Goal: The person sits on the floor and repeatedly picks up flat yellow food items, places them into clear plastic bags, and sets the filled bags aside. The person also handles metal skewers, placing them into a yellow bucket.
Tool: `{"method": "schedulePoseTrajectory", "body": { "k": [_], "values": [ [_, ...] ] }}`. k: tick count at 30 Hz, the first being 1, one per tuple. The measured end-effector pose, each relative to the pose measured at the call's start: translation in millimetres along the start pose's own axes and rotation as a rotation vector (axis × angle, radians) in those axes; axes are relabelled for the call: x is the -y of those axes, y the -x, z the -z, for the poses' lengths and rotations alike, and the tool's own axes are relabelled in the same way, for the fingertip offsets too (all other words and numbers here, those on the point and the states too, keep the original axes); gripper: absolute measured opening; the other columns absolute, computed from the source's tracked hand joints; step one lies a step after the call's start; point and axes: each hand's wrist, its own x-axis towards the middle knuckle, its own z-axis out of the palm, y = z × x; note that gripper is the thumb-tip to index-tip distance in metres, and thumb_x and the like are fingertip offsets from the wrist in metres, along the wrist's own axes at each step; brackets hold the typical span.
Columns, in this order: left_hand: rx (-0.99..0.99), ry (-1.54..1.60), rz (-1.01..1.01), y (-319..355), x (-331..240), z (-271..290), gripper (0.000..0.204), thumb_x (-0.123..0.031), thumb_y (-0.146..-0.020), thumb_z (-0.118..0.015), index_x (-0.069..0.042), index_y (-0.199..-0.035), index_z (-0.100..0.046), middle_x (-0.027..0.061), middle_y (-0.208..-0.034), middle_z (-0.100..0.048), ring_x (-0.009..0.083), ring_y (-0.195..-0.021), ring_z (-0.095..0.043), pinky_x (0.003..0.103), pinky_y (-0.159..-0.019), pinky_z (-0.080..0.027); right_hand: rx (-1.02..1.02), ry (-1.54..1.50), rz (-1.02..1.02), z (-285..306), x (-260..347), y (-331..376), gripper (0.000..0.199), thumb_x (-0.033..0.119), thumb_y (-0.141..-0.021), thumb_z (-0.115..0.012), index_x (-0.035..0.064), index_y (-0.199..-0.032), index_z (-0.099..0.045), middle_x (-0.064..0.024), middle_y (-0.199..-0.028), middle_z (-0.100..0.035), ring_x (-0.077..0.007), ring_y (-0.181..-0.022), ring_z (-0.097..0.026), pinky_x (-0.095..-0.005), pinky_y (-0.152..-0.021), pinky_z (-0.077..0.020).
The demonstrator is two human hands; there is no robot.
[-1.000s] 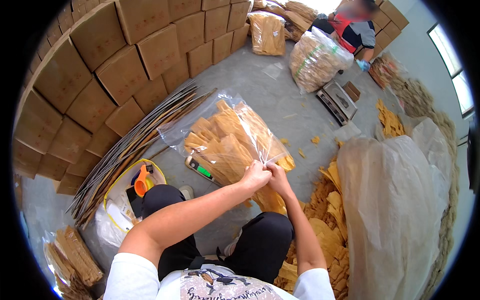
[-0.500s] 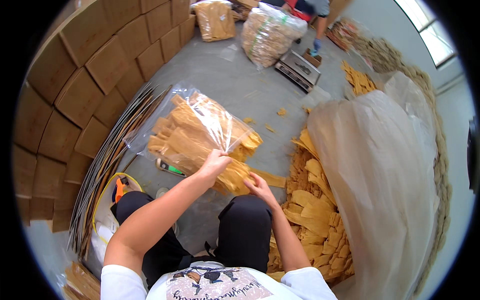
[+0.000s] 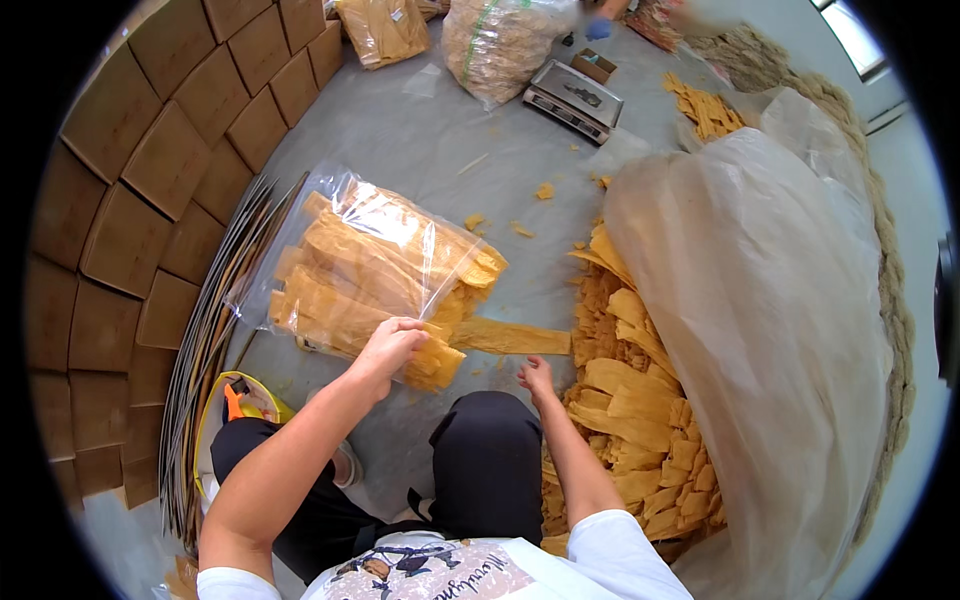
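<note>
A clear plastic bag (image 3: 400,215) lies on the floor in front of me, packed with flat yellow-tan dried strips that stick out of its near right end. My left hand (image 3: 393,348) is closed on the bag's edge at that end, against the strips. One long loose strip (image 3: 515,337) reaches right from the bag's mouth toward a big heap of the same strips (image 3: 625,400). Just below that strip is my right hand (image 3: 537,376), fingers loosely bent and apart, with nothing seen in it.
Stacked cardboard boxes (image 3: 165,175) wall the left side, beside a bundle of thin rods (image 3: 225,290). A yellow-rimmed bucket (image 3: 245,395) holds an orange-handled tool. Translucent sheeting (image 3: 750,300) covers the heap's right. Farther off are a scale (image 3: 573,100), a full sack (image 3: 500,45) and a co-worker's gloved hand (image 3: 598,28).
The filled bag has come down flatter and slightly left, my left hand still on its edge. My right hand has left the strips at its mouth and moved right. The view has shifted.
</note>
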Motion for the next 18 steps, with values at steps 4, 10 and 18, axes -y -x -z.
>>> {"method": "schedulePoseTrajectory", "body": {
  "k": [4, 10, 18],
  "values": [
    [0.04, -0.009, 0.01, -11, 10, 6, 0.037, -0.011, -0.08, -0.057, 0.001, -0.115, -0.052, 0.0038, -0.099, -0.053, 0.0099, -0.09, -0.05, 0.023, -0.074, -0.042, -0.162, 0.589, 0.375, 15, -34, -53, 0.053, 0.005, -0.081, -0.056, -0.0001, -0.131, -0.038, -0.0232, -0.13, -0.043, -0.0327, -0.109, -0.052, -0.0376, -0.088, -0.0451],
    [0.021, -0.03, 0.056, -4, 4, 7, 0.035, -0.013, -0.082, -0.057, -0.002, -0.115, -0.053, 0.0046, -0.104, -0.054, 0.013, -0.098, -0.05, 0.026, -0.084, -0.04, 0.065, 0.845, 0.604, -6, 19, -78, 0.064, -0.008, -0.075, -0.047, 0.0013, -0.136, -0.03, -0.0272, -0.141, -0.024, -0.0404, -0.128, -0.031, -0.0399, -0.104, -0.0313],
    [0.004, 0.003, 0.1, 1, 1, 9, 0.031, -0.012, -0.083, -0.057, -0.003, -0.112, -0.053, 0.0033, -0.101, -0.054, 0.0123, -0.096, -0.051, 0.026, -0.085, -0.041, 0.175, 1.231, 0.515, -35, 30, -58, 0.058, -0.006, -0.074, -0.054, 0.0023, -0.129, -0.036, -0.0235, -0.12, -0.044, -0.0376, -0.104, -0.054, -0.0423, -0.083, -0.0478]
  ]
}}
